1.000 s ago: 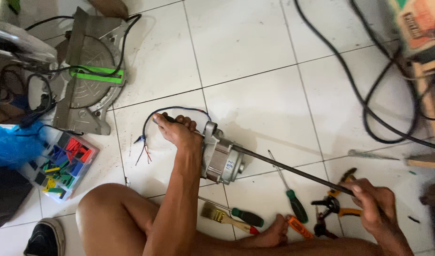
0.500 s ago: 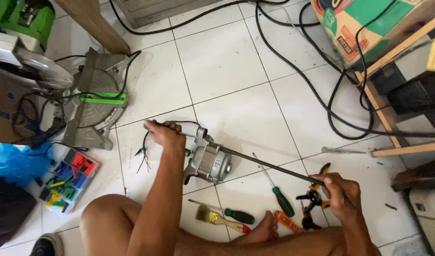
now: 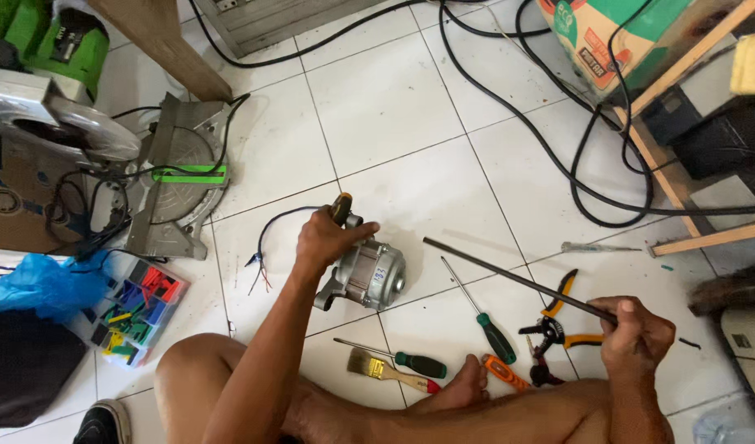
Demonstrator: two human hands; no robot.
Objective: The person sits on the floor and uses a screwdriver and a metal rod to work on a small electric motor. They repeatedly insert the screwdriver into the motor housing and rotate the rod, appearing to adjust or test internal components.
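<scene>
- White glazed floor tiles (image 3: 394,107) form the work surface; black cables (image 3: 550,140) loop across them toward a wooden frame (image 3: 681,148) at the upper right.
- Left hand (image 3: 326,238): closed around the top of a grey metal electric motor (image 3: 365,275) that rests on the tiles; a dark handle with an orange tip (image 3: 341,207) projects above the fingers; thin wires (image 3: 262,247) trail from the motor toward the left.
- Right hand (image 3: 636,333): fist closed on one end of a long dark metal rod (image 3: 509,275); the rod slants up and left, its free end near the motor but clear of it.
- Tools lying between the motor and the right hand: green-handled screwdriver (image 3: 484,321); second, shorter green-handled screwdriver (image 3: 398,358); small paintbrush with a wooden handle and red tip (image 3: 390,372); orange-handled tool (image 3: 505,372); orange-and-black pliers (image 3: 562,316).
- Left side of the floor: green-and-silver mitre saw (image 3: 81,123); clear plastic box of coloured parts (image 3: 135,308); blue plastic bag (image 3: 40,284).
- Bare legs and one foot (image 3: 459,386) lie along the bottom edge.
</scene>
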